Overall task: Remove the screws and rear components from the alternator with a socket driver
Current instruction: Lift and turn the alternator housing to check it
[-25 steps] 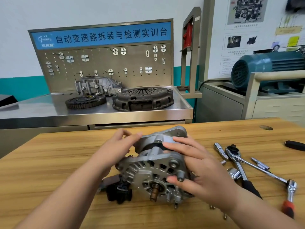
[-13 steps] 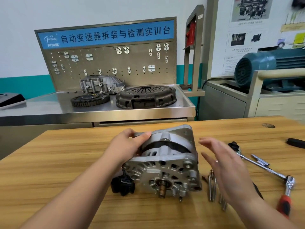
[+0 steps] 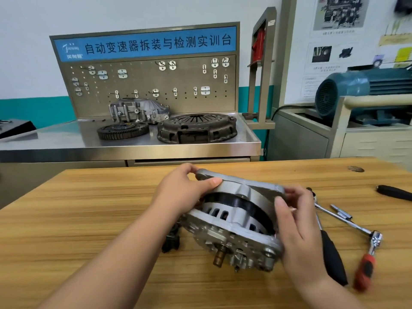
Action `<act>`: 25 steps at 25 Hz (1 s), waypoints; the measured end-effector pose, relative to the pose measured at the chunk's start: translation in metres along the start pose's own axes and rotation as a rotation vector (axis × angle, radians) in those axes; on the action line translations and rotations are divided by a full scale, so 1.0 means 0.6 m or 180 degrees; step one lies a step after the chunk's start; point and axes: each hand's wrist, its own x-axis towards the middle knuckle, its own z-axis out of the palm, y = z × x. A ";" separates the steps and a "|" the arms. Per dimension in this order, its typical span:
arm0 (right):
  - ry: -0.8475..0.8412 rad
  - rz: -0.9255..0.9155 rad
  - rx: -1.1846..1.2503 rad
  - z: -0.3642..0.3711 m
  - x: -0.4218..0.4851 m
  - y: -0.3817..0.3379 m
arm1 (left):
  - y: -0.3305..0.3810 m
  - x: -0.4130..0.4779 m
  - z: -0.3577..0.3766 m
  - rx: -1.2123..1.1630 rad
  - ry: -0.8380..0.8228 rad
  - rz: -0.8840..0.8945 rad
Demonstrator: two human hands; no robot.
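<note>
Right grip (image 3: 297, 224) back on alternator (image 3: 234, 221)

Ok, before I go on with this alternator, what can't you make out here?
Head view only:
- Far face of the alternator: turned away from the camera.
- The table right of it: covered by the right hand gripping it, so any screws there are hidden.
- A black part beside it: mostly hidden by the left arm.
- The red ratchet handle: blurred.
- The wall poster text: too small.

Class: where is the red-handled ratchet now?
Head view: the red-handled ratchet lies on the wooden table, right of the right hand, beside the black-handled tool.
</note>
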 end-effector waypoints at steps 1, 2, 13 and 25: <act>0.0053 0.0003 -0.0007 -0.011 -0.005 0.002 | 0.012 0.005 0.009 0.0137 -0.0081 0.0051; 0.0047 0.0042 -0.0073 -0.021 -0.008 0.006 | 0.023 0.011 0.019 0.0298 -0.0165 0.0099; -0.0937 -0.0148 -0.1226 -0.061 0.007 0.019 | 0.009 -0.005 0.041 -0.0271 0.0146 0.0468; -0.1204 0.0638 -0.0279 -0.019 0.147 -0.018 | 0.012 0.053 0.046 0.0016 0.0470 0.1201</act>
